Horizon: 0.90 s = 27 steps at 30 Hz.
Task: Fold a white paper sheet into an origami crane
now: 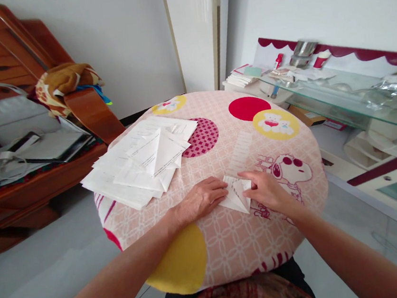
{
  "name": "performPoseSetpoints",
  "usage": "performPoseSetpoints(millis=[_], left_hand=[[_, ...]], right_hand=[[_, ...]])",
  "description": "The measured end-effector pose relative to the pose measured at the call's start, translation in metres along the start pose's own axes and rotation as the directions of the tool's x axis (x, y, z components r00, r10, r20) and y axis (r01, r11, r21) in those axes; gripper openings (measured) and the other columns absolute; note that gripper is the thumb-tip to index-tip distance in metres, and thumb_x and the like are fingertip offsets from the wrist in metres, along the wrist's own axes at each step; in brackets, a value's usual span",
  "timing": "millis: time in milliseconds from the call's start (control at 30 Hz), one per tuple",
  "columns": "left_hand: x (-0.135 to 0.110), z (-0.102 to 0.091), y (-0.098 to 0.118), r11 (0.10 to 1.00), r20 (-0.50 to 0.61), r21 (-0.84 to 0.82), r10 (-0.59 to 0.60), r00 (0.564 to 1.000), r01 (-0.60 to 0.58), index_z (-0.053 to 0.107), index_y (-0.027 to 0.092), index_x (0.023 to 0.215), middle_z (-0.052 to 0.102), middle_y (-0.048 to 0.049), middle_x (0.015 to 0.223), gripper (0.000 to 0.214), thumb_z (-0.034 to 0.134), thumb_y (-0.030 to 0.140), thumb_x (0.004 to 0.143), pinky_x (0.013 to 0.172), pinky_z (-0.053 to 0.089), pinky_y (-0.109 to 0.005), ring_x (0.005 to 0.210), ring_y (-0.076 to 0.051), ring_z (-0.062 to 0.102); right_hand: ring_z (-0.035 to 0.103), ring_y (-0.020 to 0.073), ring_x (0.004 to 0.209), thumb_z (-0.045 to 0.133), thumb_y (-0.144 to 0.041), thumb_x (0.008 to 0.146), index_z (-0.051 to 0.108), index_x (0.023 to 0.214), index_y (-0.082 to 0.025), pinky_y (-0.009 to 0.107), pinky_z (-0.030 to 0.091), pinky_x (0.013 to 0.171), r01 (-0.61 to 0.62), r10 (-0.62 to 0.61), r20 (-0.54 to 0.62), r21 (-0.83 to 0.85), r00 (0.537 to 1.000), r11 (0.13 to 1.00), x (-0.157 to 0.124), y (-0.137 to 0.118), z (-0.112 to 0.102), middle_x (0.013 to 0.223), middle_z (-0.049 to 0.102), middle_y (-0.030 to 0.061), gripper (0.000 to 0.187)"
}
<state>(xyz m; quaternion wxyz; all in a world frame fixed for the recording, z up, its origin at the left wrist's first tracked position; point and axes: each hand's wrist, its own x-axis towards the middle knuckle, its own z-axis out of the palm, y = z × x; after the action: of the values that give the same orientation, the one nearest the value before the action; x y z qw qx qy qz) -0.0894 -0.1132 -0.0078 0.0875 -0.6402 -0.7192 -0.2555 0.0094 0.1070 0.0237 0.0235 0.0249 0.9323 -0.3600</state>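
Observation:
A small folded sheet of white paper (235, 195) with printed lines lies on the padded round tabletop in front of me, one corner pointing toward me. My left hand (204, 198) rests low at its left side, fingers together and bent, fingertips holding the paper's edge. At the right side, my right hand (266, 190) holds the paper with thumb and index finger set on it, a gap between them; the other fingers are curled and partly hidden. To the left lies a spread pile of printed sheets (126, 176), with a folded paper (161, 151) on top.
The pink patterned tablecloth (224, 246) covers the table. A wooden bench (90, 111) on the left bears a grey bag (12, 117) and cloths. On the right stands a glass-topped cabinet (357, 97) with several items. A tall white appliance (194, 34) stands behind.

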Motion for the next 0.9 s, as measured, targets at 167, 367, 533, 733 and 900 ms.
performPoseSetpoints(millis=[167, 367, 533, 733, 900], left_hand=[[-0.002, 0.001, 0.011, 0.998, -0.007, 0.033, -0.059, 0.998, 0.059, 0.070, 0.012, 0.101, 0.070, -0.0109, 0.102, 0.023, 0.049, 0.019, 0.099, 0.082, 0.056, -0.034, 0.093, -0.019, 0.065], [-0.007, 0.006, 0.009, 0.993, -0.025, 0.076, -0.094, 0.995, 0.096, 0.068, 0.012, 0.105, 0.069, -0.0115, 0.102, 0.025, 0.046, 0.023, 0.101, 0.081, 0.057, -0.033, 0.092, -0.019, 0.065], [-0.005, 0.011, 0.000, 0.989, 0.027, 0.147, -0.019, 0.999, 0.015, 0.067, 0.013, 0.102, 0.068, -0.0109, 0.100, 0.028, 0.041, 0.024, 0.103, 0.079, 0.055, -0.032, 0.089, -0.018, 0.065], [-0.002, 0.008, 0.003, 0.984, 0.027, 0.177, -0.020, 0.999, 0.015, 0.066, 0.012, 0.098, 0.068, -0.0106, 0.098, 0.027, 0.044, 0.027, 0.102, 0.080, 0.054, -0.032, 0.088, -0.018, 0.065], [0.000, 0.006, 0.000, 0.973, 0.041, 0.230, 0.027, 0.999, -0.036, 0.065, 0.012, 0.099, 0.068, -0.0102, 0.097, 0.024, 0.046, 0.026, 0.102, 0.077, 0.054, -0.032, 0.087, -0.019, 0.065]], right_hand=[[0.061, 0.0321, 0.109, 0.066, -0.017, 0.082, 0.071, 0.114, -0.016, 0.048, 0.049, 0.094, 0.179, -0.228, -0.103, -0.350, 0.968, 0.920, -0.007, 0.003, 0.006, 0.125, 0.064, 0.0178, 0.033], [0.057, 0.0303, 0.119, 0.046, -0.006, 0.088, 0.070, 0.109, -0.014, 0.052, 0.045, 0.104, 0.542, -0.561, 0.074, -0.385, 0.825, 0.747, -0.006, 0.020, 0.009, 0.131, 0.062, 0.0185, 0.033], [0.059, 0.0297, 0.117, 0.046, -0.005, 0.089, 0.067, 0.116, -0.009, 0.048, 0.049, 0.100, 0.659, -0.640, 0.207, -0.416, 0.740, 0.627, 0.000, 0.021, 0.005, 0.126, 0.064, 0.0202, 0.035], [0.061, 0.0266, 0.115, 0.041, -0.008, 0.095, 0.065, 0.118, -0.009, 0.043, 0.050, 0.101, 0.710, -0.681, 0.273, -0.477, 0.680, 0.518, 0.003, 0.021, -0.001, 0.123, 0.066, 0.0175, 0.033], [0.060, 0.0264, 0.120, 0.037, -0.005, 0.096, 0.061, 0.125, -0.009, 0.043, 0.050, 0.102, 0.722, -0.706, 0.302, -0.551, 0.641, 0.420, 0.001, 0.029, 0.001, 0.128, 0.065, 0.0171, 0.037]])
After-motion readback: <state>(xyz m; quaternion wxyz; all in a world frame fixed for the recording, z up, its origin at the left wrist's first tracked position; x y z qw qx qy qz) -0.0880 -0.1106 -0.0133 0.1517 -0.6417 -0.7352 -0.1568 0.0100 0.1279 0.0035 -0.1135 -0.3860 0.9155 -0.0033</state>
